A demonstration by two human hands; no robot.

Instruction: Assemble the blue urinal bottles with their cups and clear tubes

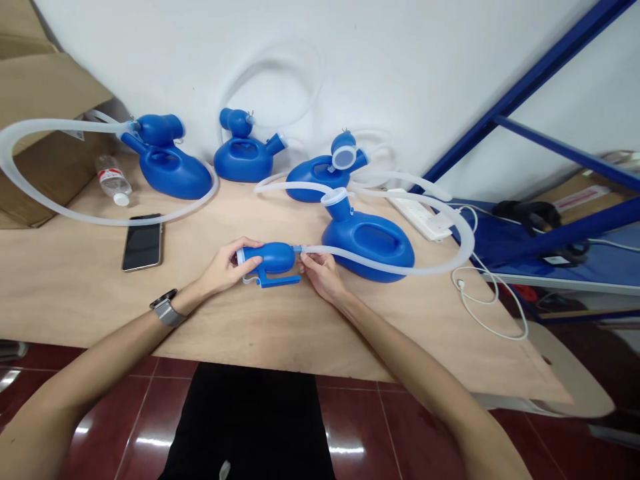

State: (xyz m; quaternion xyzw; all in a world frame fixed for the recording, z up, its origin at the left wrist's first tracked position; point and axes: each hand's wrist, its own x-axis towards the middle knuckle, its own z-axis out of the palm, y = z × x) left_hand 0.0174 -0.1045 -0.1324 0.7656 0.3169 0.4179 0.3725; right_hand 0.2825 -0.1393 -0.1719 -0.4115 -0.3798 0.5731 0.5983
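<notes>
Over the middle of the table, my left hand (232,265) is closed round the white-rimmed end of a blue plastic urinal head (278,257), which lies sideways with a flat blue handle below it. My right hand (323,273) pinches the end of a translucent hose (363,257) where it meets the head's narrow nozzle. Whether a small clip sits between those fingers is hidden. The hose loops right and back behind a blue urinal bottle (363,267), which has a carrying hole and a white-rimmed neck. This bottle stands just beyond my right hand.
Along the wall stand more blue urinal bottles (175,175) with heads and hoses attached. A phone (143,245), a water bottle (114,180) and a cardboard box (45,167) are at left. At right are a white power strip (419,217), a cable (493,327) and a blue metal rack (460,90).
</notes>
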